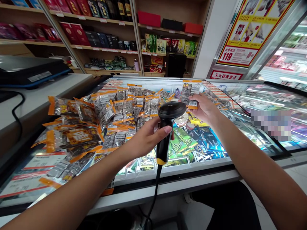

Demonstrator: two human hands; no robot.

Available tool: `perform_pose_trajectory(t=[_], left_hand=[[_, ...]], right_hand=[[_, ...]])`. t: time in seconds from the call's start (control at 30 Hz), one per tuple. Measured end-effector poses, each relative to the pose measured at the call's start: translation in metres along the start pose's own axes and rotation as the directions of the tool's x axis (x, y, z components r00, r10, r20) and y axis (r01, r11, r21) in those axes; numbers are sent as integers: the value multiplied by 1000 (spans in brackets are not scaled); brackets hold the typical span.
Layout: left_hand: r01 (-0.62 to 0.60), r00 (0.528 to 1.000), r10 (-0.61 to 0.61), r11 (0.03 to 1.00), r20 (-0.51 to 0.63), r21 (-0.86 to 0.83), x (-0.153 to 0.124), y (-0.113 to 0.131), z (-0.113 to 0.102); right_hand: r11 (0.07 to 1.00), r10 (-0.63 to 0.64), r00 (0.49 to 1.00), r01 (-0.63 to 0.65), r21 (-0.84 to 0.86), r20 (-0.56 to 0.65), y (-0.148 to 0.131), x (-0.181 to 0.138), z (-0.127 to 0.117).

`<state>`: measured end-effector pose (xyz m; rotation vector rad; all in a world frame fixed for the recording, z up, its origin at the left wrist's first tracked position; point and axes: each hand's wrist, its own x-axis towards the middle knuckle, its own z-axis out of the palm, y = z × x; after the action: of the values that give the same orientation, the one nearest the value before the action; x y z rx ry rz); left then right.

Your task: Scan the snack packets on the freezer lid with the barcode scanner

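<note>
My left hand (153,135) is wrapped round the handle of a black barcode scanner (172,110), its head pointing away from me and its cord hanging down. In my right hand (202,103) a small snack packet (190,92) with orange ends is pinched upright, its printed back and barcode facing me. The packet is just beyond the scanner head, to its right. Many like packets (124,108) lie heaped on the glass-topped freezer (196,167) to the left of my hands. Part of the scanner's handle is hidden by my left fingers.
Through the freezer glass show green bags (179,143) and blue bags (211,140). A weighing scale (33,72) stands on a white counter (48,102) at the left. Shelves (103,49) with boxes line the back, and a poster (254,32) hangs at the right.
</note>
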<state>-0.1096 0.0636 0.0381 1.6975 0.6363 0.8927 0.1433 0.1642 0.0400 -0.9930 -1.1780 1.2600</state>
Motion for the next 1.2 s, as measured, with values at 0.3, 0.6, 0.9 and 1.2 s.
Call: perform_pose_trajectory(t=[0.3,0.6,0.9,1.2], left_hand=[[81,993,-78,996,92,-31,-6,3,6],[34,996,-31,998,85,-44,-5,5,3],[-33,879,-22,994,-476,-107,8,8,-17],[-61,834,-18,990,-551,-124,12,10,-24]], right_hand=[[980,69,996,-77,181,50,5,-2,2],[999,-21,1000,20,-33,-15,7,5,-2],[177,-465,883,28,-984,-59,25,28,-58],[264,-137,815,578,-772,564,49,-13,45]])
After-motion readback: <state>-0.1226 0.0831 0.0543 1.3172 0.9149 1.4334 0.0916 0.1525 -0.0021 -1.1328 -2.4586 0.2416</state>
